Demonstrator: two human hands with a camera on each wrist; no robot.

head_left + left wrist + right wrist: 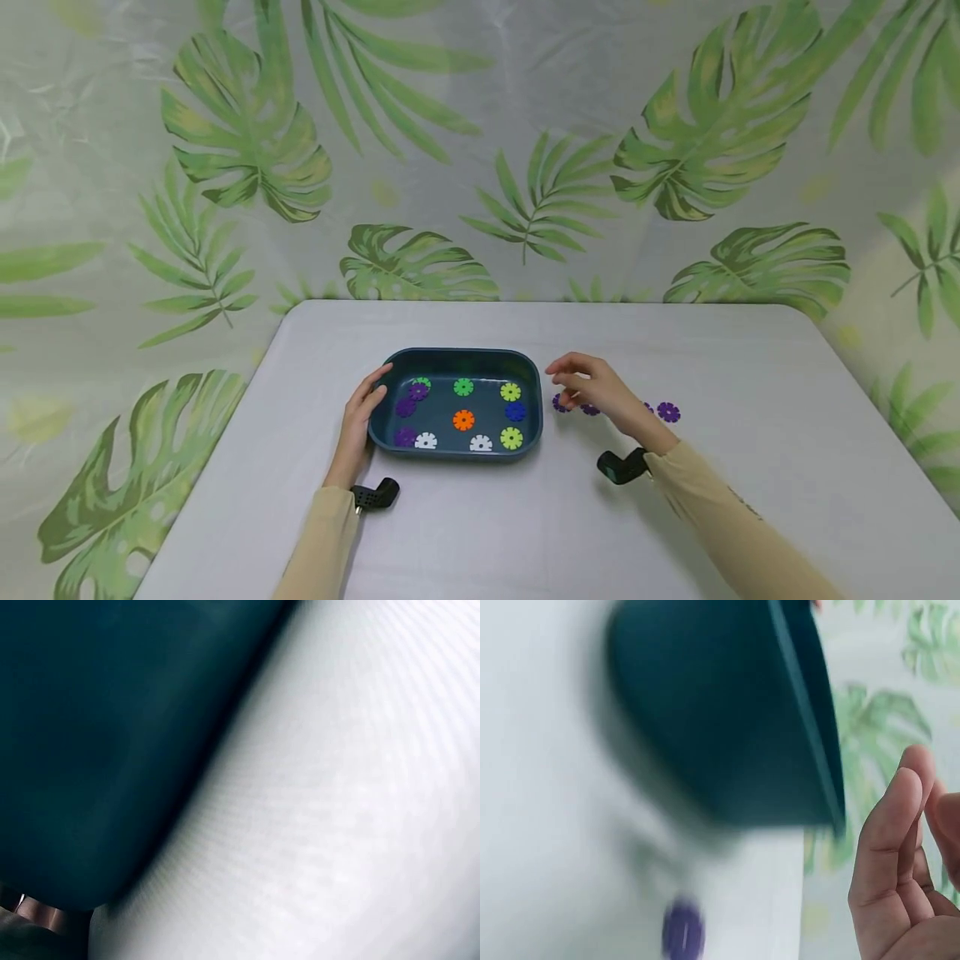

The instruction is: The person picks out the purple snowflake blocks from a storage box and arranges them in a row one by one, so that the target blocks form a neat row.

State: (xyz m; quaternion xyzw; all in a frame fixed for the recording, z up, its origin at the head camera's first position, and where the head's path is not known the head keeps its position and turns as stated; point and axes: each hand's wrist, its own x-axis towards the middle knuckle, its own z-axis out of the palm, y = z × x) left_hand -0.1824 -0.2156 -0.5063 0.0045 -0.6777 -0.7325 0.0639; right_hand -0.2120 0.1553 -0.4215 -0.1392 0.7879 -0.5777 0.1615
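A dark teal plastic basin (456,455) stands on the table with several notched snowflake discs inside: purple, white, green, yellow-green, one orange disc (463,420) and one blue disc (515,412). My left hand (358,421) holds the basin's left end, its thumb and fingertips at the rim; the left wrist view shows mostly the outer wall (112,750). Just off the right end, my right hand (596,392) is raised above the table. Its loosely bent fingers (889,847) show nothing between them. Beneath it lies a purple disc (560,402), blurred in the right wrist view.
Several purple discs lie in a row right of the basin, the outermost purple disc (668,412) farthest right. White cloth covers the table (750,358). A leaf-patterned curtain (540,167) hangs behind it. Each wrist wears a black camera (622,467).
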